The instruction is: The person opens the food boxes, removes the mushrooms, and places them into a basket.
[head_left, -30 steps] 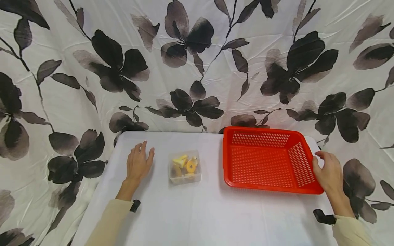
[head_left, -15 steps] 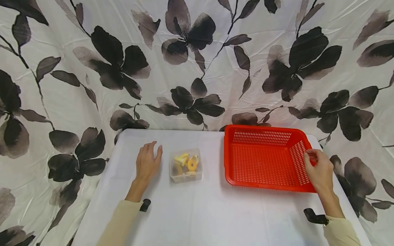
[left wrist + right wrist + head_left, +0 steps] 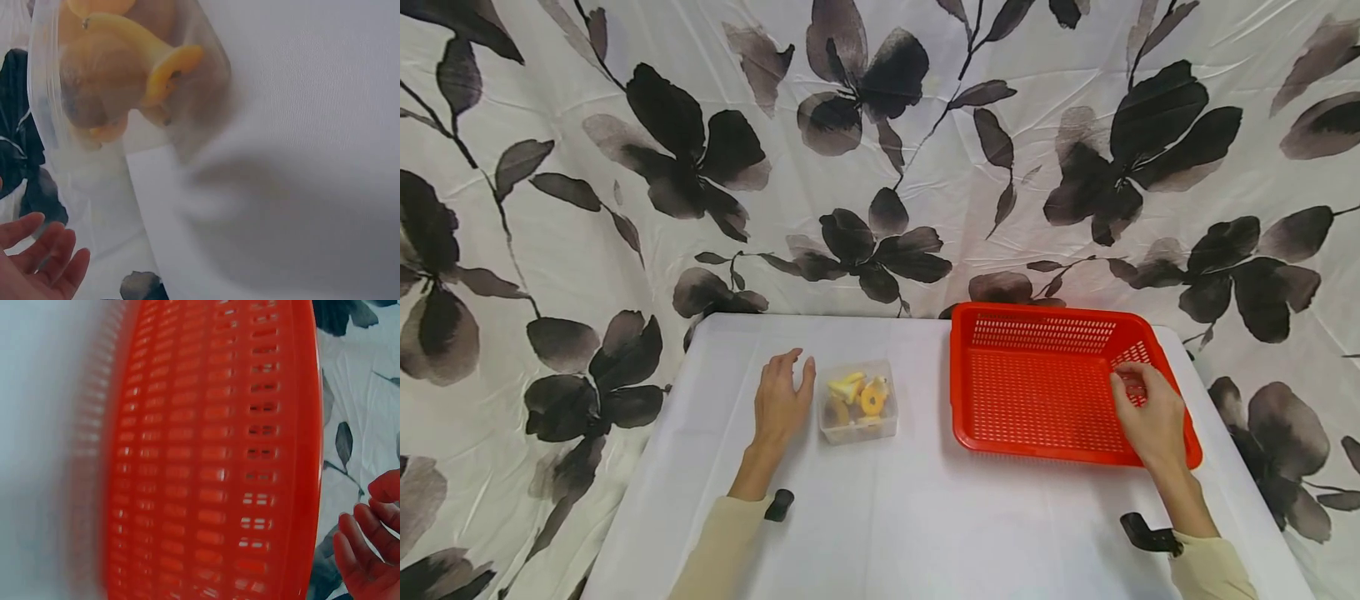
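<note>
A small clear plastic box [image 3: 859,433] stands on the white table. It holds several yellow pieces, among them a ring [image 3: 872,401] and a trumpet-shaped one [image 3: 147,53]. My left hand [image 3: 781,404] hovers just left of the box, fingers relaxed and holding nothing; the left wrist view shows the hand [image 3: 47,262] apart from the box. To the right lies a red perforated plastic basket [image 3: 1037,457] with nothing seen inside. Over its right side hangs my right hand [image 3: 1153,417], fingers loosely curved. In the right wrist view the hand [image 3: 372,544] is apart from the basket rim.
The white table [image 3: 925,525] extends in front of the box and basket. Behind it hangs a white cloth [image 3: 985,275] with dark flowers. A black wrist camera [image 3: 1150,533] sits on the right wrist, another [image 3: 779,505] on the left.
My left hand has moved right, closer to the clear box. My right hand has moved left from the basket's right edge to over its inside. Box and basket stay in place.
</note>
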`<action>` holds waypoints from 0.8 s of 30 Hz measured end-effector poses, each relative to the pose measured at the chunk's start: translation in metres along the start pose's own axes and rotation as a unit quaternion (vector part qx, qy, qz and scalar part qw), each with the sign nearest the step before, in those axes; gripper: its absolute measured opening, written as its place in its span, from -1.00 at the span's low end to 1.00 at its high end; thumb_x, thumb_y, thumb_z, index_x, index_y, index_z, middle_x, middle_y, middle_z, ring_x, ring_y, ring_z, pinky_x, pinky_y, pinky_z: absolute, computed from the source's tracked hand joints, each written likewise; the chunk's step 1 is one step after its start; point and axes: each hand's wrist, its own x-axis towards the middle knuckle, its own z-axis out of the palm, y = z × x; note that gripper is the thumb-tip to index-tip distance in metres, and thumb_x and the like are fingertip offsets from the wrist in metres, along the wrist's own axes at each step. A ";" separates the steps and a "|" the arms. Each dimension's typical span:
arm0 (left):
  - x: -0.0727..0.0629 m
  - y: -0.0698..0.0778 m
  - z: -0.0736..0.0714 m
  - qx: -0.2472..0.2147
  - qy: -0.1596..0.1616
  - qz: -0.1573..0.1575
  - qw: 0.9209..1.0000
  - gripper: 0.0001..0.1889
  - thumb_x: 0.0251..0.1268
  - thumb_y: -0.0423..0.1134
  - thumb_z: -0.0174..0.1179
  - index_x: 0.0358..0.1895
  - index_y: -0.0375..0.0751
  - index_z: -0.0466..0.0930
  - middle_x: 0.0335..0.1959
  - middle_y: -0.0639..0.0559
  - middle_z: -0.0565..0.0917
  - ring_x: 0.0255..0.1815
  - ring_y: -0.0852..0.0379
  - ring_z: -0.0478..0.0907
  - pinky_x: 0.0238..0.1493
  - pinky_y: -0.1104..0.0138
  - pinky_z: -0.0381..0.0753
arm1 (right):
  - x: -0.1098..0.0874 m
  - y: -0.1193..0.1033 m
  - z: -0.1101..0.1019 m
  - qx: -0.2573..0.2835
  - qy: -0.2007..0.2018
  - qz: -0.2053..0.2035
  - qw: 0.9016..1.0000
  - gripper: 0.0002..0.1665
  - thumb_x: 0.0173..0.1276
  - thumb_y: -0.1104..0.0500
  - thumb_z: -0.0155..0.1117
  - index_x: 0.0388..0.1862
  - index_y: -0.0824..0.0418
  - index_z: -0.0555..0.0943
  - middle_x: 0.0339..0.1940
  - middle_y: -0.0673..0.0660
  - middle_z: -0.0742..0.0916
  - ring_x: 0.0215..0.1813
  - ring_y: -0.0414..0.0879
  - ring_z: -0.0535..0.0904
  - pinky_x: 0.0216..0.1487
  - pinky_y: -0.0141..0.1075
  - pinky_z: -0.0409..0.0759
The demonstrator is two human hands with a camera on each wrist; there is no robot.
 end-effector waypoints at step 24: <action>-0.019 0.011 0.028 -0.099 -0.023 -0.077 0.992 -0.53 0.48 -0.14 0.21 0.29 -0.40 0.52 0.04 -0.24 0.56 -0.30 0.02 0.48 -0.31 0.24 0.43 | -0.018 -0.041 0.037 0.091 -0.057 -0.053 0.993 -0.69 0.29 0.45 0.44 0.01 0.40 0.64 -0.15 0.24 0.75 -0.20 -0.44 0.52 -0.15 -0.61 0.51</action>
